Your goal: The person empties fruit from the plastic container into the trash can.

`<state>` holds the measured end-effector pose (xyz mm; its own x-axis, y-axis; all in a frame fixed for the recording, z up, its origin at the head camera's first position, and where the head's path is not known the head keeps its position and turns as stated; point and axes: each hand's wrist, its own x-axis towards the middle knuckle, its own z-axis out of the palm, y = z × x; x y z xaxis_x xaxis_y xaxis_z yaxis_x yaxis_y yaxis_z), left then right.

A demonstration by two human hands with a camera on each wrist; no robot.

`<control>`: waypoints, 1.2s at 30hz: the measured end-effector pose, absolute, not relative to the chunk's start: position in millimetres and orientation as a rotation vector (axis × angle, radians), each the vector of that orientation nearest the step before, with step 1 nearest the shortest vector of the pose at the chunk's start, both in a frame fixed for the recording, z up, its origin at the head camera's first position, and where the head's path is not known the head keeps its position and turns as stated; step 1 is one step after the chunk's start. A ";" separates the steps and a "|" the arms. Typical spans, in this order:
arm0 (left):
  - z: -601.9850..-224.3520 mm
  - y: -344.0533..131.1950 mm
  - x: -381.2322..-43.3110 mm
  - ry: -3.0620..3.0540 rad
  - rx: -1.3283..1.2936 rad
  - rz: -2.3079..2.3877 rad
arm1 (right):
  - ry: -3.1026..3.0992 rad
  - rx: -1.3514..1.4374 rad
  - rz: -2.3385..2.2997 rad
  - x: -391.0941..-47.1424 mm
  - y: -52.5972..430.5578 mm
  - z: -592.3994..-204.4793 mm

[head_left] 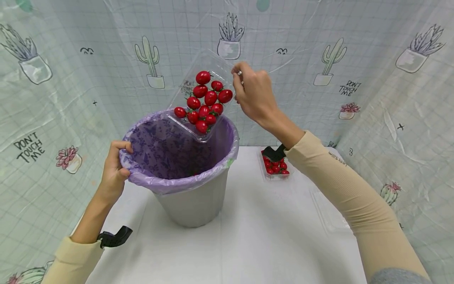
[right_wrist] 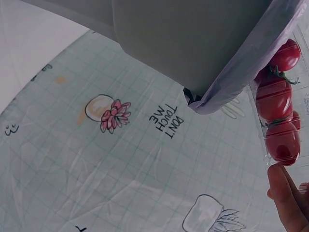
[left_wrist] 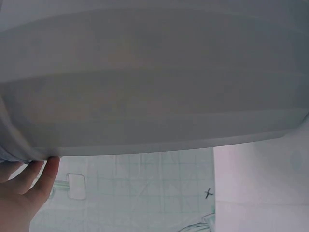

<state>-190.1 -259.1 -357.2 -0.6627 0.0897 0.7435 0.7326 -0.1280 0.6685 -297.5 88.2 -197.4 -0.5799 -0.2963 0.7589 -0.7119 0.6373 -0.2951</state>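
My right hand [head_left: 256, 91] grips the right edge of a clear plastic tray [head_left: 213, 61], tilted over a bin. Several red cherry tomatoes [head_left: 211, 98] with green stems lie in the tray's lower part, above the bin's opening. The grey bin [head_left: 198, 205] stands upright, lined with a purple patterned bag [head_left: 184, 183] folded over its rim. On the bin's left side, my left hand [head_left: 112, 173] holds the rim, thumb outside and fingers over the edge. The right wrist view shows tomatoes [right_wrist: 274, 101] beside the bag's edge. Most of the bin's inside is dark.
At the back right sits another clear tray [head_left: 274, 176] of cherry tomatoes, partly behind a black wrist strap. A flat clear plastic piece [head_left: 328, 215] lies beyond the right forearm. Cactus-print sheeting [head_left: 283, 106] walls the white table [head_left: 262, 236].
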 end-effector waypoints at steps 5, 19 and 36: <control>-357.9 -260.2 -190.4 -1.684 -0.915 -1.845 | -2.163 0.782 0.764 -297.6 86.8 -197.6; -359.1 -261.6 -192.3 -1.682 -0.920 -1.832 | -2.129 0.785 0.749 -298.1 83.5 -199.1; -359.9 -262.2 -193.8 -1.685 -0.921 -1.839 | -2.094 0.788 0.731 -299.5 82.0 -200.9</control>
<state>-193.8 -262.2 -359.9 -0.6593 0.0928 0.7462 0.7353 -0.1281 0.6656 -299.5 82.0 -200.9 -0.5140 -0.2876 0.8082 -0.7281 0.6444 -0.2337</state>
